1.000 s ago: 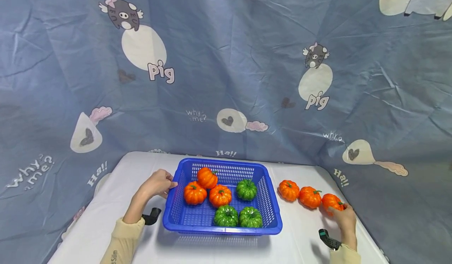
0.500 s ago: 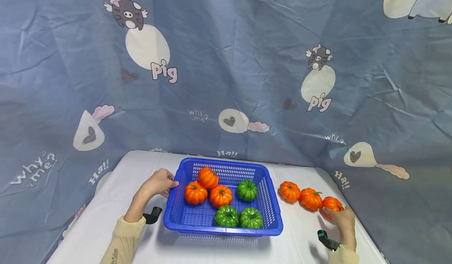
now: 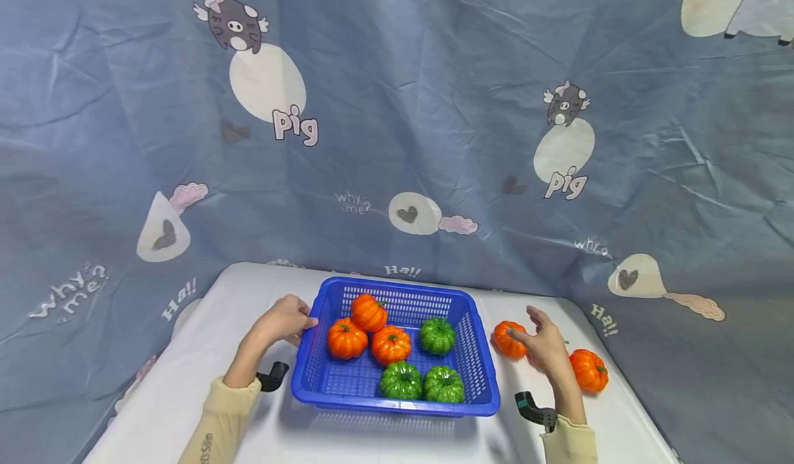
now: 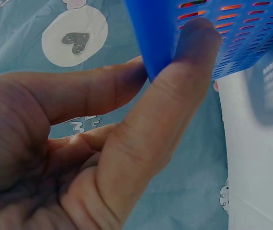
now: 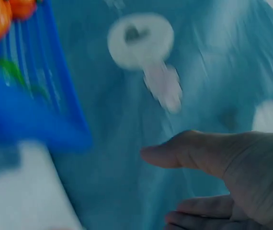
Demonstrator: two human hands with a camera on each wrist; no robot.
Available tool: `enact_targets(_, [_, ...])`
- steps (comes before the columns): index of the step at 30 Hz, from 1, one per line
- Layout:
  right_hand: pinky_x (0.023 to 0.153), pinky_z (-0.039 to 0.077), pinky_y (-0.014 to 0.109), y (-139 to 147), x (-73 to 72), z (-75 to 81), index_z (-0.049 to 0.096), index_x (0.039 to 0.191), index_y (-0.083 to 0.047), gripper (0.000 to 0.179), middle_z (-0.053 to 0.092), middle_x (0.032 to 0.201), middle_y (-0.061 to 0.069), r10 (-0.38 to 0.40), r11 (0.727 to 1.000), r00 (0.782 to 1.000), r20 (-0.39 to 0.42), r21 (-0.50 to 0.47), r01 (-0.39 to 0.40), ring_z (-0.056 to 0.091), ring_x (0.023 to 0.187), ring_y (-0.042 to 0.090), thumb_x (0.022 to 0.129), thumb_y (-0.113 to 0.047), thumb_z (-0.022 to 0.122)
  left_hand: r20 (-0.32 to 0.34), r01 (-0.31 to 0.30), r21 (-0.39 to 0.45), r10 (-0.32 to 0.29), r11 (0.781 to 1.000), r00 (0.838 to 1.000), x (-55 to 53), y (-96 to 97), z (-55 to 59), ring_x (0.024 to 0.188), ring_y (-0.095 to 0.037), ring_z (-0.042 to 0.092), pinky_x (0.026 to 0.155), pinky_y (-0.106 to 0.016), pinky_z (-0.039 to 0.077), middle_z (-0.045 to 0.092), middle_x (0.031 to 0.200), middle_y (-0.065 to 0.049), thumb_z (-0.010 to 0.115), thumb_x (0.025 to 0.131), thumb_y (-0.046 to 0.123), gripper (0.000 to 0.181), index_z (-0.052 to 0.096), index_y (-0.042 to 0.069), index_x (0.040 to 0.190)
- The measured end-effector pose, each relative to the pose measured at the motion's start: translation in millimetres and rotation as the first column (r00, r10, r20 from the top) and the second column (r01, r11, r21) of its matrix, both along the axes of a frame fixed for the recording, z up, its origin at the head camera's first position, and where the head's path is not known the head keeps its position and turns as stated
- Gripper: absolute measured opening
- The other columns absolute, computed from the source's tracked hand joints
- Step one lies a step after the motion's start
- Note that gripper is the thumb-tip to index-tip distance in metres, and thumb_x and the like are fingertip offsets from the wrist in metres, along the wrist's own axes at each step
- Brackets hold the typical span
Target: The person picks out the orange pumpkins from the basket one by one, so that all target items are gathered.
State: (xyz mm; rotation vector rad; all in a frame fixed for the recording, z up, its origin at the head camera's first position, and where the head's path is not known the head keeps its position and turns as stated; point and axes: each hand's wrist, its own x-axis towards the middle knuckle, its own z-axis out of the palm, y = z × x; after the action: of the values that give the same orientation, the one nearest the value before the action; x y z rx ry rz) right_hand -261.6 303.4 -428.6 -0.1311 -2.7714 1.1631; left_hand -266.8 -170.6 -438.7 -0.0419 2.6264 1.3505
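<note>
My left hand [image 3: 284,320] pinches the left rim of a blue plastic basket [image 3: 397,407]; in the left wrist view the thumb and a finger [image 4: 151,115] lie on either side of its wall. Inside sit 3 orange pumpkins [image 3: 347,340] at the left and 3 green pumpkins [image 3: 444,385] at the right and front. Right of the basket, my right hand [image 3: 547,347] hovers with fingers spread and nothing held. It partly covers the middle one of 3 loose orange pumpkins; the left one [image 3: 507,340] and right one [image 3: 588,371] show beside it.
A white-covered table [image 3: 347,443] bears everything. Behind and around it hangs a blue printed cloth [image 3: 347,140], close to the table's far and right edges. A dark strap device [image 3: 535,412] sits on my right wrist, another [image 3: 273,377] on my left.
My right hand has come off the rightmost loose pumpkin and moved left with its fingers spreading. That pumpkin stays on the table. The left hand still holds the basket rim.
</note>
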Motion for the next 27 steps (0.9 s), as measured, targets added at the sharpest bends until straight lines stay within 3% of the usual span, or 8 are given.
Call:
enact_targets(5, [0.109, 0.036, 0.058, -39.7, -6.9, 1.4, 0.042, 0.139, 0.007, 0.073, 0.044, 0.139, 0.034, 0.137, 0.991, 0.99, -0.034, 0.004, -0.137, 0.042, 0.13, 0.051, 0.079, -0.015, 0.077, -0.002, 0.001, 0.004, -0.001, 1.0, 1.0, -0.3, 1.1, -0.2, 0.06, -0.017, 0.066, 0.055, -0.034, 0.06, 0.065, 0.072, -0.013, 0.063, 0.089, 0.002, 0.015, 0.064, -0.012, 0.095])
enact_targets(10, [0.112, 0.033, 0.056, -72.9, -12.7, 4.7, 0.043, 0.14, 0.004, 0.075, 0.045, 0.142, 0.028, 0.296, 0.954, 0.955, -0.011, -0.043, -0.296, 0.04, 0.134, 0.046, 0.078, -0.017, 0.078, 0.005, -0.003, -0.003, 0.003, 1.0, 1.0, -1.4, 0.6, -0.8, 0.06, -0.017, 0.065, 0.056, -0.033, 0.06, 0.064, 0.073, -0.013, 0.062, 0.09, 0.002, 0.016, 0.064, -0.012, 0.096])
enact_targets(14, [0.111, 0.035, 0.055, -99.6, -14.3, 6.3, 0.043, 0.141, 0.001, 0.078, 0.046, 0.144, 0.022, 0.372, 0.927, 0.928, 0.022, -0.061, -0.371, 0.04, 0.135, 0.044, 0.076, -0.019, 0.08, 0.01, 0.0, -0.004, 0.0, 1.0, 1.0, -1.8, 0.4, -1.1, 0.061, -0.017, 0.065, 0.056, -0.033, 0.06, 0.065, 0.075, -0.014, 0.062, 0.09, 0.003, 0.018, 0.063, -0.013, 0.099])
enact_targets(20, [0.111, 0.036, 0.053, -130.0, -26.4, -1.0, 0.046, 0.137, 0.008, 0.075, 0.049, 0.14, 0.025, 0.516, 0.856, 0.855, 0.047, -0.066, -0.513, 0.044, 0.132, 0.042, 0.075, -0.014, 0.082, 0.006, 0.004, -0.005, -0.004, 1.0, 1.0, -1.0, 0.0, -0.7, 0.063, -0.018, 0.067, 0.057, -0.033, 0.06, 0.066, 0.077, -0.014, 0.062, 0.091, 0.004, 0.02, 0.062, -0.014, 0.101])
enact_targets(27, [0.109, 0.039, 0.052, -152.1, -39.5, -16.6, 0.05, 0.132, 0.008, 0.069, 0.053, 0.135, 0.025, 0.615, 0.782, 0.776, 0.14, 0.016, -0.623, 0.048, 0.129, 0.042, 0.072, -0.011, 0.08, 0.0, 0.006, -0.008, -0.006, 1.0, 1.0, 0.3, 0.1, 0.5, 0.061, -0.018, 0.066, 0.056, -0.033, 0.06, 0.065, 0.075, -0.013, 0.062, 0.09, 0.004, 0.019, 0.063, -0.013, 0.099])
